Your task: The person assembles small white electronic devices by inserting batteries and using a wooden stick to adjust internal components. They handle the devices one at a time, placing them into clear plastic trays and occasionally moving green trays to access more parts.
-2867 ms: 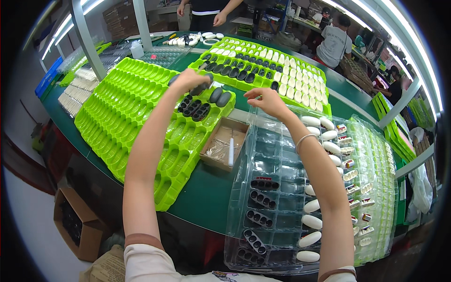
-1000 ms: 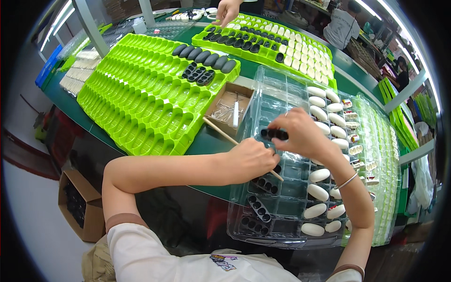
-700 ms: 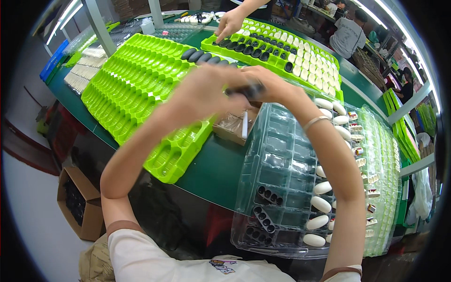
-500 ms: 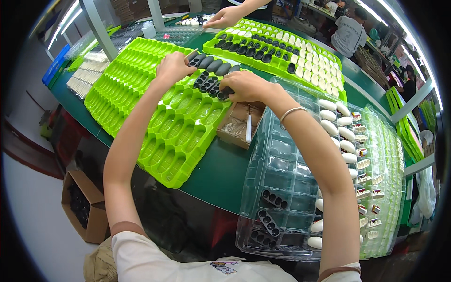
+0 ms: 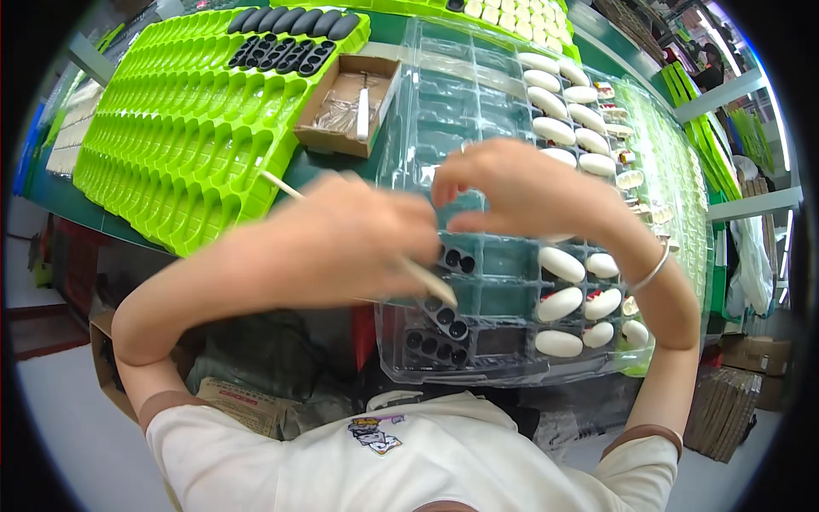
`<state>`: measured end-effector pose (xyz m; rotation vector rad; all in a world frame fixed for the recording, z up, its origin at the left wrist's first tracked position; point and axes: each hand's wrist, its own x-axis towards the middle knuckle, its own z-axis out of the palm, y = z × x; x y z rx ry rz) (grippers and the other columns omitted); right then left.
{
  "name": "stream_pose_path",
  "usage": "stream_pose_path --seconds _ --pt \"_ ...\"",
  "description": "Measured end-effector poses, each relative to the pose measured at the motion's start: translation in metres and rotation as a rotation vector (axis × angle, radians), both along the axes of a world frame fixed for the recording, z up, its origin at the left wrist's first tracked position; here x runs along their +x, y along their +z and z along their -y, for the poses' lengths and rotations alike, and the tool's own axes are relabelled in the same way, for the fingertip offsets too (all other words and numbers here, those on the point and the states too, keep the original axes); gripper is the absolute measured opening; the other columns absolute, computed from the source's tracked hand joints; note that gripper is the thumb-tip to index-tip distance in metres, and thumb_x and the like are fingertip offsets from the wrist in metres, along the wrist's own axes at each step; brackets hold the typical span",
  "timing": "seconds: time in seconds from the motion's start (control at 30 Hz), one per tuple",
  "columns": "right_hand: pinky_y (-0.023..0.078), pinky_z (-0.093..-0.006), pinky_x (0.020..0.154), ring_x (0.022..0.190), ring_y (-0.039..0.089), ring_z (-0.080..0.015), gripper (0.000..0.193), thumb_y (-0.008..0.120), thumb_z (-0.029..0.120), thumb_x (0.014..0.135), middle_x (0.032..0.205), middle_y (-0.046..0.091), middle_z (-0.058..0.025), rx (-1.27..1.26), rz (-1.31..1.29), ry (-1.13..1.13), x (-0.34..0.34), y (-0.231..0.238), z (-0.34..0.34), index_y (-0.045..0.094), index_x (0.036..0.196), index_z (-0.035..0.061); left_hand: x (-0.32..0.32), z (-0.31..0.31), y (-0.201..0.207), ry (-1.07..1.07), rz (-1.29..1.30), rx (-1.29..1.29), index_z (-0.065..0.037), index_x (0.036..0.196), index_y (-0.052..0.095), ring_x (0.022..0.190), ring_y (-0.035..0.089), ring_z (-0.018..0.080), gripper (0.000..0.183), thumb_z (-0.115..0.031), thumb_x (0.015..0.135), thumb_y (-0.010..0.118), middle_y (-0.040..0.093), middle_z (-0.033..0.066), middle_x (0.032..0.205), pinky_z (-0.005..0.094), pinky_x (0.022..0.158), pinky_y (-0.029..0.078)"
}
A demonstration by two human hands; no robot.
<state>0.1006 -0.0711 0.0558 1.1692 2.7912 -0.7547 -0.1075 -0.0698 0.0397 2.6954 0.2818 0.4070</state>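
Note:
My left hand (image 5: 341,235), blurred by motion, is closed around a thin pale stick (image 5: 431,284) whose wider end points at the clear plastic tray (image 5: 499,277). The stick's other end sticks out past my wrist toward the green tray (image 5: 192,141). Over the clear tray, my right hand (image 5: 520,188) has its fingers curved and apart, with nothing visible in them. Below the hands, several black four-hole pieces (image 5: 435,347) lie in the clear tray's near compartments. Black oval shells (image 5: 307,22) and more black holed pieces (image 5: 281,55) sit in rows at the green tray's far end.
A small cardboard box (image 5: 337,136) holding clear plastic and a white-handled tool (image 5: 363,115) stands between the trays. White oval shells (image 5: 563,264) fill the clear tray's right columns. Another green tray with white pieces (image 5: 520,21) lies beyond. A metal post (image 5: 751,207) rises at right.
Both hands have left the green tray's black pieces and come back toward me, over the clear tray. The view has shifted right, and the other person's hand is out of sight.

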Motion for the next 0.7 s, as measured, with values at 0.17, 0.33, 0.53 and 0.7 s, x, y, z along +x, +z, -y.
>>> stream_pose_path --seconds 0.17,0.33,0.53,0.7 --pt "0.043 -0.0376 0.073 0.082 0.055 -0.0282 0.027 0.067 0.018 0.063 0.083 0.056 -0.0105 0.244 -0.029 -0.107 -0.001 -0.032 0.053 0.057 0.083 0.0042 0.028 0.041 -0.021 -0.183 -0.301 0.148 -0.008 0.087 0.050 0.053 0.056 0.0212 0.030 -0.024 0.067 0.064 0.050 0.0031 0.072 0.0324 0.042 0.042" --pt "0.042 -0.0375 0.072 0.079 0.053 -0.0307 0.028 0.068 0.016 0.060 0.081 0.056 -0.0128 0.200 -0.120 -0.219 -0.003 -0.031 0.055 0.055 0.081 0.0014 0.016 0.026 0.015 -0.037 -0.114 0.016 -0.009 0.091 0.054 0.061 0.059 0.0218 0.033 -0.024 0.065 0.067 0.055 0.0034 0.073 0.0322 0.048 0.045" --pt "0.046 -0.0339 0.064 0.068 0.059 -0.0270 0.024 0.065 0.012 0.064 0.074 0.060 -0.0128 0.153 -0.190 -0.195 -0.025 0.009 -0.006 0.059 0.085 0.0021 -0.084 -0.115 0.057 1.029 -0.104 0.327 -0.003 0.083 0.063 0.065 0.060 0.0232 0.033 -0.034 0.071 0.064 0.062 0.0114 0.070 0.0321 0.062 0.046" --pt "0.046 -0.0382 0.068 0.078 0.057 -0.0291 0.020 0.058 0.013 0.064 0.078 0.058 -0.0119 0.702 -0.280 0.048 -0.083 0.006 -0.123 0.057 0.082 0.0032 -0.129 -0.252 -0.009 1.299 -0.276 0.109 -0.010 0.075 0.067 0.074 0.061 0.0277 0.038 -0.046 0.062 0.068 0.064 0.0118 0.078 0.0375 0.067 0.048"
